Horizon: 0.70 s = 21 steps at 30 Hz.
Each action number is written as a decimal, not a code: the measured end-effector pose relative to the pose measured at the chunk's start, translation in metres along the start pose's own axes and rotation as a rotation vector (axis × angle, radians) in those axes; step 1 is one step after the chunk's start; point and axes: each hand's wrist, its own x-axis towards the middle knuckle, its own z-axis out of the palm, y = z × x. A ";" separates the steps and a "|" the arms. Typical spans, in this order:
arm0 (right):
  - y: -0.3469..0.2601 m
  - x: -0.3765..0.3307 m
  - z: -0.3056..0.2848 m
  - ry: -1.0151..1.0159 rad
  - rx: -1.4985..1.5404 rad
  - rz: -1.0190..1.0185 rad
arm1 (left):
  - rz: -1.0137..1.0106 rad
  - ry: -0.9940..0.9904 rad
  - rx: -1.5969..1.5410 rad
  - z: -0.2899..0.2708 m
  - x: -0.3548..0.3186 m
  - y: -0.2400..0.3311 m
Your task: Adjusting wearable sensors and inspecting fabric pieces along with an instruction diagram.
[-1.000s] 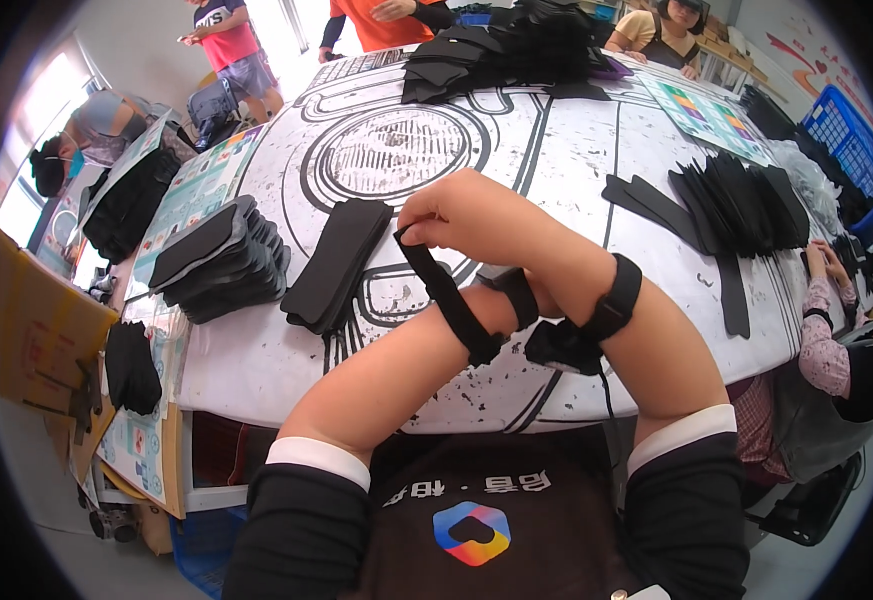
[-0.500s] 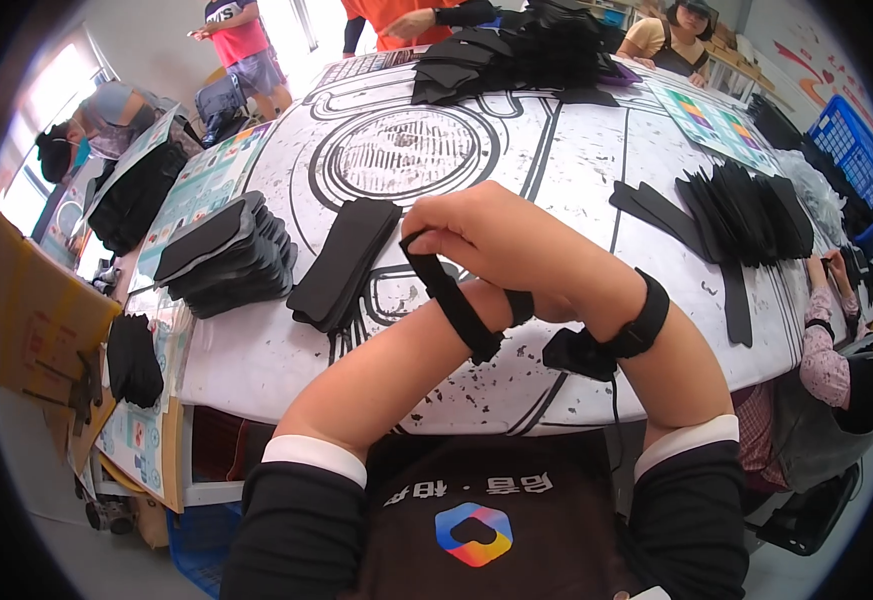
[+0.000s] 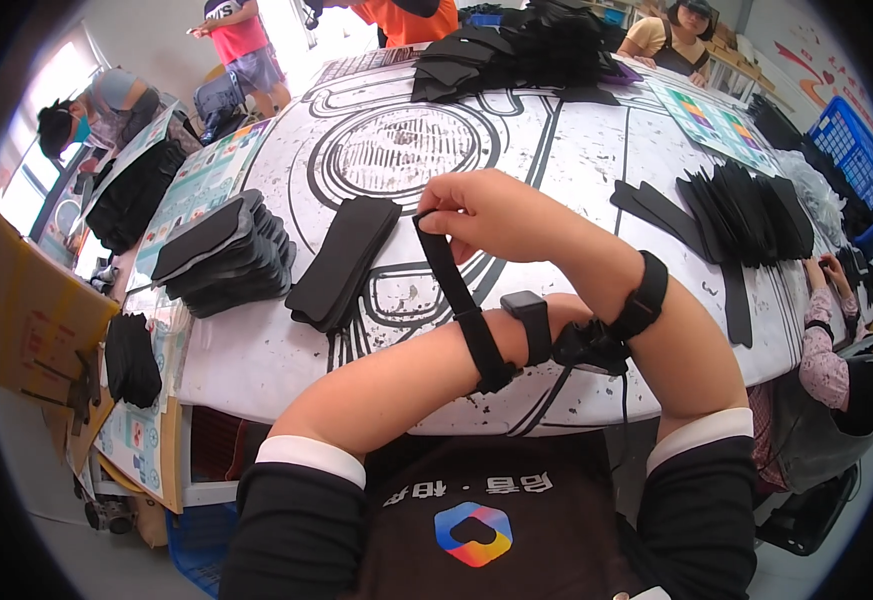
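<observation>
My right hand (image 3: 481, 215) reaches across my left forearm and pinches the free end of a black strap (image 3: 451, 275). The strap stretches up from a band (image 3: 489, 370) round my left forearm. A black square-faced watch (image 3: 526, 315) sits on my left wrist. My left hand (image 3: 568, 312) shows only at its base; my right forearm hides its fingers. A black band (image 3: 646, 295) circles my right wrist. Beside it hangs a small black device (image 3: 593, 348) with a cable. To the left of my right hand lies a stack of black fabric pieces (image 3: 344, 265).
A taller stack of black and grey pieces (image 3: 226, 255) is on the left. Bundles of black strips (image 3: 746, 215) lie on the right, and a large black heap (image 3: 526, 50) at the back. People stand or sit round the white patterned table (image 3: 576, 200). A blue crate (image 3: 856, 170) stands far right.
My right hand has drawn the strap's end slightly up and right. My left forearm has turned and lowered, bringing the watch face into view. The small device has shifted.
</observation>
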 end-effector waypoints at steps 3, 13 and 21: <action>-0.015 -0.007 -0.006 0.022 -0.157 -0.069 | -0.032 -0.084 -0.032 -0.012 0.002 -0.010; -0.002 -0.019 0.019 0.149 -0.433 -0.529 | -0.384 0.076 -0.759 -0.046 0.001 -0.021; -0.003 -0.033 0.029 0.272 -0.417 -0.717 | -0.651 0.417 -0.772 -0.092 0.011 0.001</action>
